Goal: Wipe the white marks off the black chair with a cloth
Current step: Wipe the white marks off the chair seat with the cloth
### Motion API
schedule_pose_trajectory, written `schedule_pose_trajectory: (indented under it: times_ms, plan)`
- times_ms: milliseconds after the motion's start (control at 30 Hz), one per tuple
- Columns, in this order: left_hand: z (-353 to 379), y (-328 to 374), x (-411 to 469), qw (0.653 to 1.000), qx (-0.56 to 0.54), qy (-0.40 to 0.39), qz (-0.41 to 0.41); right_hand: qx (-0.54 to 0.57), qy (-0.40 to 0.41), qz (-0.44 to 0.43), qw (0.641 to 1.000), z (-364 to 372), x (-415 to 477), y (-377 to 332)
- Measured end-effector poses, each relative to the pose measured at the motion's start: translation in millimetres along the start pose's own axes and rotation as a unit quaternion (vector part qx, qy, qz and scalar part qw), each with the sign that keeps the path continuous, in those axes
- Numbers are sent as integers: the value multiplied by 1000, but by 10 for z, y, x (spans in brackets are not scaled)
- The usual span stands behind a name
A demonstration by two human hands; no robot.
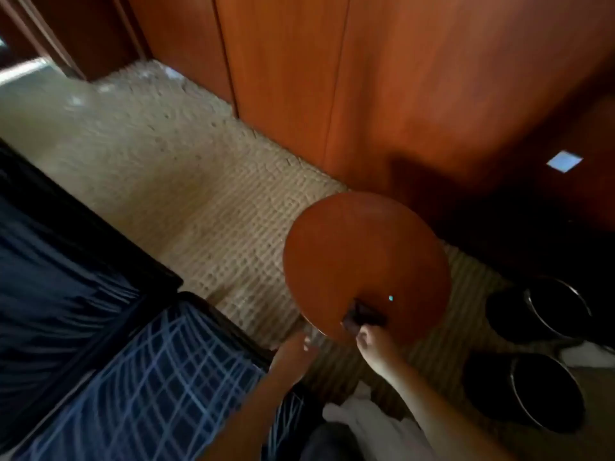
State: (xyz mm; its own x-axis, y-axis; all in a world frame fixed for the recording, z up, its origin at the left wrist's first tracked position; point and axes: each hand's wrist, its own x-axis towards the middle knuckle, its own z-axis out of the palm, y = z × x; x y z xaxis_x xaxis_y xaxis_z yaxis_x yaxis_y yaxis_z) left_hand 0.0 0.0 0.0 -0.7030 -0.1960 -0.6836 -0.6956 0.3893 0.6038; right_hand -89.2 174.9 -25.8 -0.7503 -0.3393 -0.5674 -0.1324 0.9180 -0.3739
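Two hands near the table (pixel 359 247): right hand (pixel 371 344) pinches the cloth (pixel 361 318), left hand (pixel 294 349) unreadable; bunch it firmly before lifting.

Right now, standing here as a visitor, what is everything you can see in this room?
table: one, round, orange-brown wood, centre right on the carpet
dark item: one, small, blackish, on the table's near edge; too blurred to name
carpet: one, beige, across the floor
wood panels: several, reddish-brown, along the back
bins: two, black, right of the table
checked fabric: one, blue with pale lines, lower left
white cloth: one, white, bottom centre
left hand: one, just left of the table's near edge; too blurred to read its fingers
right hand: one, at the table's near edge, seemingly pinching the dark item
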Motion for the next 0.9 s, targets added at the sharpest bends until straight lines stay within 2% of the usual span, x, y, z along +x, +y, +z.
schedule_pose_trajectory:
  times_ms: [100, 167, 300, 433, 500, 600, 667, 767, 900]
  plan:
    - [242, 197, 438, 999, -25, -2, 48, -84, 78, -22, 993, 13, 416, 202]
    - [426, 289, 694, 997, -69, -17, 34, -130, 85, -31, 987, 38, 589, 342]
    - [905, 214, 1252, 998, -20, 22, 62, -209, 103, -50, 971, 220, 799, 655]
    - [1141, 257, 1442, 993, -27, 103, 50, -206, 142, -59, 966, 316, 909, 816]
    - [1230, 278, 1474, 993, -15, 108, 42, -189, 178, -68, 963, 337, 908, 827]
    - [1311, 267, 1403, 992, -29, 113, 39, -111, 235, -98, 961, 360, 784, 773]
    - [1300, 215, 1278, 986, -80, 133, 62, -19, 237, -137, 962, 371, 627, 704]
    - [1219, 12, 919, 968, -193, 134, 89, 193, 147, -150, 958, 406, 291, 534]
    - [1127, -361, 292, 932, -287, 200, 92, 382, 76, -142, 910, 569, -184, 347]
